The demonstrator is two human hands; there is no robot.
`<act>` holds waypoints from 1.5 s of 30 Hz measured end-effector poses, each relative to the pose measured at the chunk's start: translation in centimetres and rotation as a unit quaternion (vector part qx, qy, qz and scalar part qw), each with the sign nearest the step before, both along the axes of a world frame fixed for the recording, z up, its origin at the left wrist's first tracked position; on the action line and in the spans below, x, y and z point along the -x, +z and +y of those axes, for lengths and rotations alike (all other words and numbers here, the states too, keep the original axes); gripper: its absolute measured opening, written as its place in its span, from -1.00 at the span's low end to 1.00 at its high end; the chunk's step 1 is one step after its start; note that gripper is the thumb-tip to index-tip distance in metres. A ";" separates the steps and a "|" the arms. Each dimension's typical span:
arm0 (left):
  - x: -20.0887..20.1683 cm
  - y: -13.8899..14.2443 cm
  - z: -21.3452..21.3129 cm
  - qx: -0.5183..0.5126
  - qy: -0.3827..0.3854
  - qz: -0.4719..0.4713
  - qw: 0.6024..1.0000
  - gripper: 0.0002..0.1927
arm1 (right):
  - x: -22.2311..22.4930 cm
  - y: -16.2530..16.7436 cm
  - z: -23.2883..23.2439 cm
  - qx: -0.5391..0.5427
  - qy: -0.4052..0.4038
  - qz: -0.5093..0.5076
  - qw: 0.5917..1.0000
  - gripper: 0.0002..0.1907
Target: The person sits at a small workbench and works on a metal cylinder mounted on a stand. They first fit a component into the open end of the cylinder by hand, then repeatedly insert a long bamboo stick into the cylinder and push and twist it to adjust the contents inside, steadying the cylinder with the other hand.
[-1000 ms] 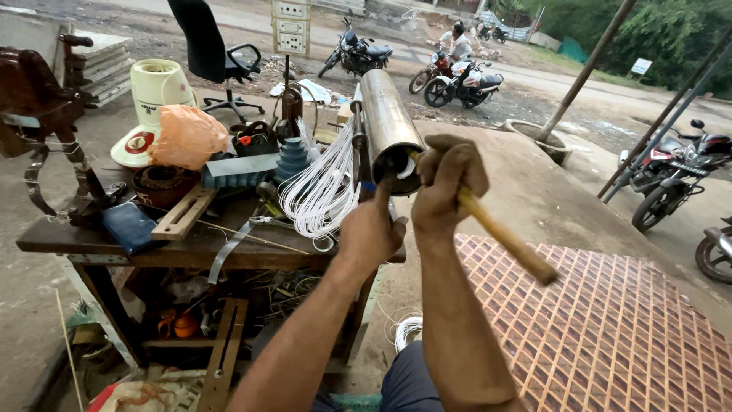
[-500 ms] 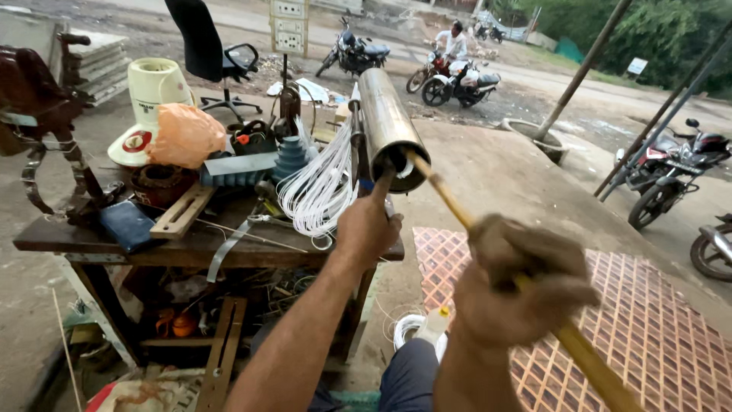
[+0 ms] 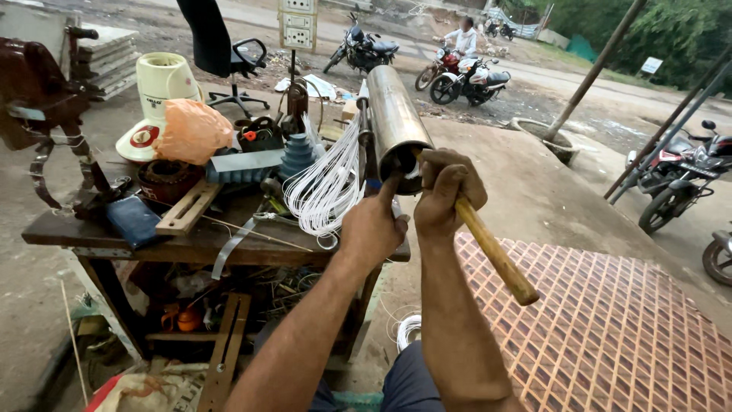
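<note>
A shiny metal cylinder [image 3: 393,114] lies tilted over the right end of a cluttered wooden workbench [image 3: 191,244], its open end towards me. My left hand [image 3: 374,225] rests just below that open end, index finger up against the rim. My right hand [image 3: 450,191] is closed around a long wooden stick [image 3: 496,255] right at the cylinder's mouth; the stick's front end is hidden inside. A bundle of white wire loops [image 3: 328,187] hangs to the left of the cylinder.
On the bench are a cream mixer base [image 3: 156,95], an orange bag [image 3: 191,130], a wooden block [image 3: 187,207] and small tools. A red patterned mat [image 3: 610,336] lies to the right. Motorcycles [image 3: 671,179] and a rider [image 3: 463,42] are beyond.
My right hand drew the stick back out towards me, then pushed it forward into the cylinder's mouth again. My left hand stayed under the open end.
</note>
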State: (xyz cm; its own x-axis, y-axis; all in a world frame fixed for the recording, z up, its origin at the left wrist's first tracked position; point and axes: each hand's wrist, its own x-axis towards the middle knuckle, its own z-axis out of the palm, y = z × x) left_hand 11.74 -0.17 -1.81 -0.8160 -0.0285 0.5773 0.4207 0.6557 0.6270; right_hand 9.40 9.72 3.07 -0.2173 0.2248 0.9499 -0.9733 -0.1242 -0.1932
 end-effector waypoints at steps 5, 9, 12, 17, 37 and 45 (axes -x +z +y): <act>-0.1 0.1 -0.3 -0.008 -0.009 0.006 1.000 -0.14 | -1.6 -0.2 -0.1 0.016 -0.025 0.013 0.999 -0.40; 0.1 -0.1 -0.4 0.011 -0.005 0.013 1.000 -0.10 | -1.2 0.0 -0.4 -0.004 -0.039 0.002 0.999 -0.40; 0.4 -0.3 -0.5 0.027 -0.004 -0.010 1.000 -0.11 | -0.3 0.3 -0.7 -0.014 -0.046 -0.010 0.999 -0.41; 0.2 -1.2 -0.8 0.021 -0.010 0.084 0.996 -0.05 | -1.5 1.1 -0.6 -0.014 -0.068 -0.054 0.996 -0.42; 0.5 -2.2 -0.8 -0.001 -0.036 0.056 0.998 -0.22 | -12.8 0.7 8.7 -0.087 0.005 0.140 0.986 -0.38; -0.2 -0.5 -0.3 -0.006 -0.026 0.043 0.999 -0.27 | -16.7 -1.4 5.4 0.049 -0.114 -0.008 0.992 -0.43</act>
